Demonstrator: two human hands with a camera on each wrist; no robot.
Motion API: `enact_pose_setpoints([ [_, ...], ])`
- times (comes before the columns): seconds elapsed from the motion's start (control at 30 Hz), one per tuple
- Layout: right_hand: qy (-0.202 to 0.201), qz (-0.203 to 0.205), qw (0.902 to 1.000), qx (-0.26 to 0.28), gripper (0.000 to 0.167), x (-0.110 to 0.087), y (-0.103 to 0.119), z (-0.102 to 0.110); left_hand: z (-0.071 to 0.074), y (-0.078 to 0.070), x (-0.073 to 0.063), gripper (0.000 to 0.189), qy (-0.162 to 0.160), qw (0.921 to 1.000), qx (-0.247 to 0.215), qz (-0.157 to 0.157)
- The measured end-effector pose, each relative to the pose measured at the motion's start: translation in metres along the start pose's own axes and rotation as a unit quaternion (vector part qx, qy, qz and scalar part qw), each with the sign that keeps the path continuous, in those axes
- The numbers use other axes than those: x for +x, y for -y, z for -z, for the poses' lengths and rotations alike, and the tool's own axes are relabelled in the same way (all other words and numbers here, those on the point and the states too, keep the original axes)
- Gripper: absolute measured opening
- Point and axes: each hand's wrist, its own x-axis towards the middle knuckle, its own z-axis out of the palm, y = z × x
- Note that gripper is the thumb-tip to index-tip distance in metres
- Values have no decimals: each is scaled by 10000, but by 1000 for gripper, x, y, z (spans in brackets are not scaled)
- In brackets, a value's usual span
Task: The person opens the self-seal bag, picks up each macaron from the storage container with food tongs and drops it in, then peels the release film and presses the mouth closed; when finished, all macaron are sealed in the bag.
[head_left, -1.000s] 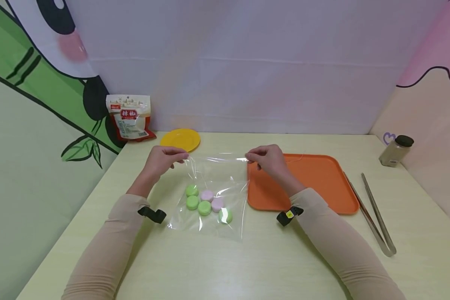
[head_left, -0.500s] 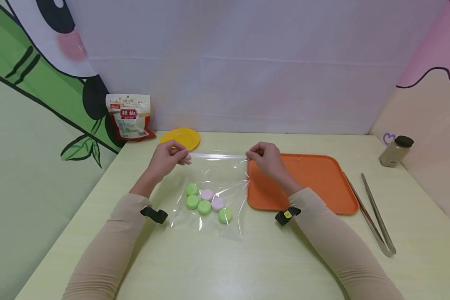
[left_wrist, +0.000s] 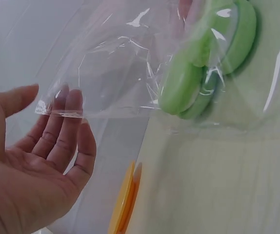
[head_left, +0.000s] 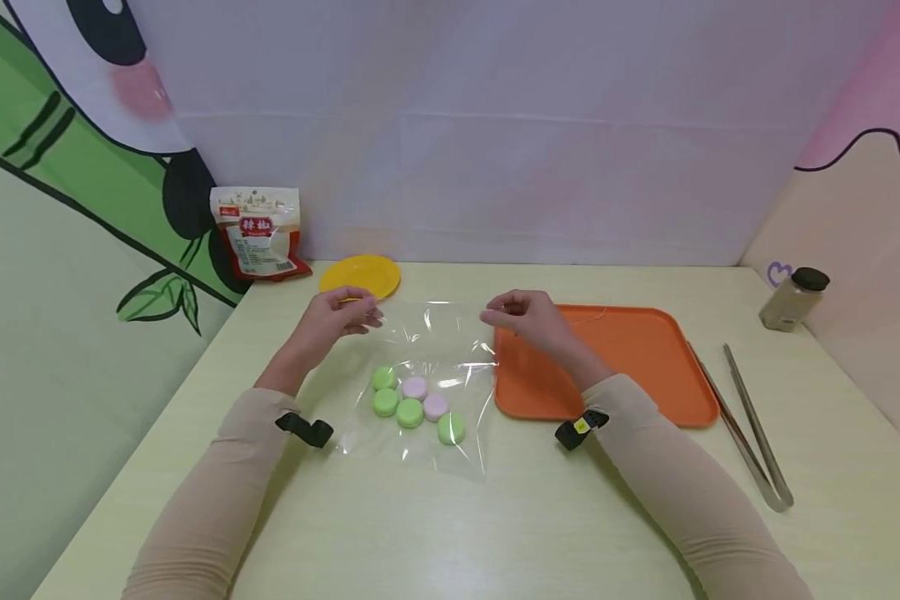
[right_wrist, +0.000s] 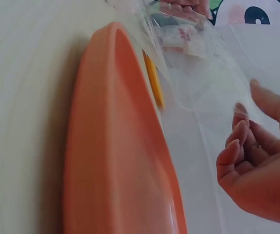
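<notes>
A clear plastic bag (head_left: 450, 350) stands between the hands, its lower part on the table. Inside lie several green macarons (head_left: 409, 413) and two lilac macarons (head_left: 436, 407). The left hand (head_left: 337, 321) is at the bag's upper left corner. In the left wrist view, its thumb is apart from the fingers (left_wrist: 74, 109), which touch the bag's edge from behind. At the upper right corner is the right hand (head_left: 532, 321). Its thumb also stands apart in the right wrist view, while a fingertip (right_wrist: 240, 111) touches the film and the other fingers bend loosely.
An orange tray (head_left: 630, 358) lies under and beyond the right forearm. Metal tongs (head_left: 757, 433) rest to its right, and a jar with a black lid (head_left: 792, 300) stands at the far right. A yellow plate (head_left: 363, 273) and a red-white food pouch (head_left: 261, 233) are at the back left.
Both hands pinched the bag's upper corners a second ago. The left fingers have since parted, then the right thumb and fingers. The macarons have stayed in place inside the bag.
</notes>
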Motion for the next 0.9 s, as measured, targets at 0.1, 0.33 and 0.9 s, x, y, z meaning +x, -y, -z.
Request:
enact_pose_setpoints([
  [0.1, -13, -37, 10000, -52, 26, 1, 0, 1, 2, 2, 0, 50, 197, 9997, -68, 144],
  [0.33, 24, 105, 9999, 75, 18, 3, -3, 1, 2, 7, 4, 50, 190, 9987, 290, 374],
  [0.9, 101, 23, 9985, -532, 19, 2, 6, 3, 3, -11, -2, 39, -422, 9922, 1084, 448],
])
